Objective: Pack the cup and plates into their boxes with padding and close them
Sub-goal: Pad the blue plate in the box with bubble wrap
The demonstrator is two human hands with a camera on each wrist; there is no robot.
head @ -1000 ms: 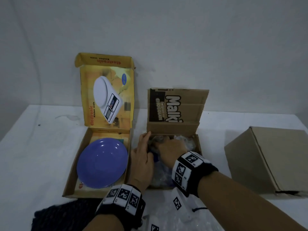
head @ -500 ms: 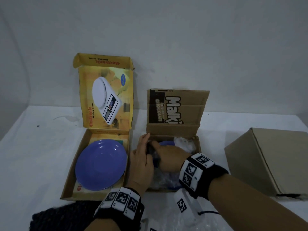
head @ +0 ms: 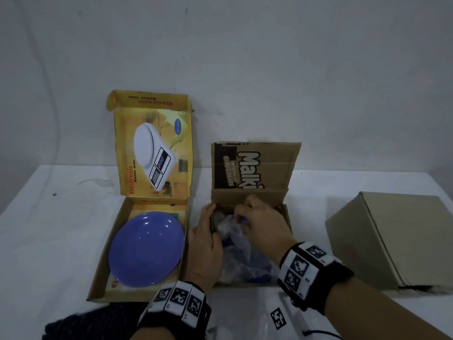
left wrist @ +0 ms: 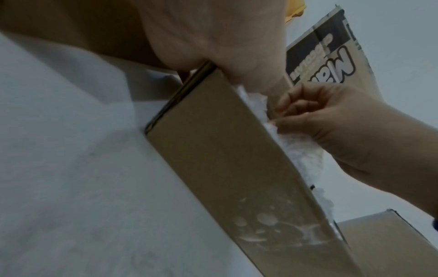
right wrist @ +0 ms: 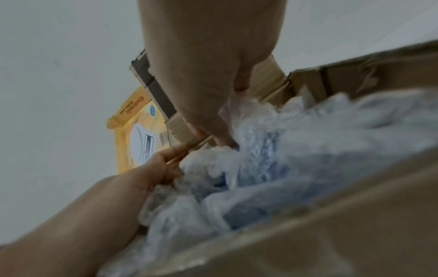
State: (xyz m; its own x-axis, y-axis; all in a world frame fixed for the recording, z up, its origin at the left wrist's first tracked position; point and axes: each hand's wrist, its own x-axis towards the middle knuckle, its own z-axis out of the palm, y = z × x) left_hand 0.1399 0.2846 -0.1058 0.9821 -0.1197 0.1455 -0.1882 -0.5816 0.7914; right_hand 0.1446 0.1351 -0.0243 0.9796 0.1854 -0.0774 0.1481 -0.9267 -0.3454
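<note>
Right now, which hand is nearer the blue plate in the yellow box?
Left. The left hand rests on the Malkist box's left wall, beside the plate; the right hand is inside that box.

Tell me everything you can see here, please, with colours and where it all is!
Round blue plate: one, blue, lying in the yellow box.
Yellow kitchen-scale cardboard box: one, yellow, left, lid up.
Brown printed cardboard box: one, brown, middle, lid up.
Clear bubble wrap padding: one bundle, whitish-blue, inside the middle box.
Plain brown cardboard box: one, brown, right, closed.
Dark knitted cloth: one, dark, front left.
White table: one, white, underneath.
Left hand: one, at the middle box's left wall.
Right hand: one, pinching the padding.
</note>
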